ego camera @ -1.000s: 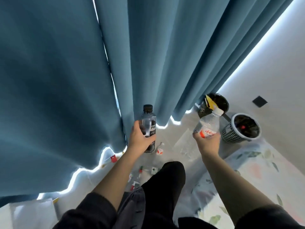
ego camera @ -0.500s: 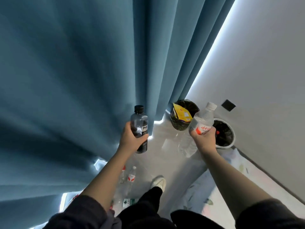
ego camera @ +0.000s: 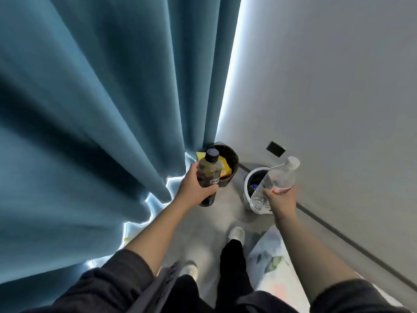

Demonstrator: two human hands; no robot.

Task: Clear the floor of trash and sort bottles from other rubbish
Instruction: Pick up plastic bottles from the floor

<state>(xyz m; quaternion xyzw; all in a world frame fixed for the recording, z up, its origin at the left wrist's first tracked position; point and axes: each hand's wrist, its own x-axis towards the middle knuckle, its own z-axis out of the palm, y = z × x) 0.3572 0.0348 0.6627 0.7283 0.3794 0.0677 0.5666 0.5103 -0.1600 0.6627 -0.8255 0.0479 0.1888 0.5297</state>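
Head view: my left hand [ego camera: 195,188] is wrapped round the dark bottle [ego camera: 208,172], held near the black bin [ego camera: 235,158]. My right hand [ego camera: 281,199] grips the clear bottle [ego camera: 275,182] by the white bin [ego camera: 259,170]. Drop either into the wrong bin and the sort is spoiled.

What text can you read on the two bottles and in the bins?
"PH": label on the dark bottle in the left hand; rest not legible.
Red label on the clear bottle in the right hand: blurred, unreadable.
Yellow packet in the black bin: too blurred.
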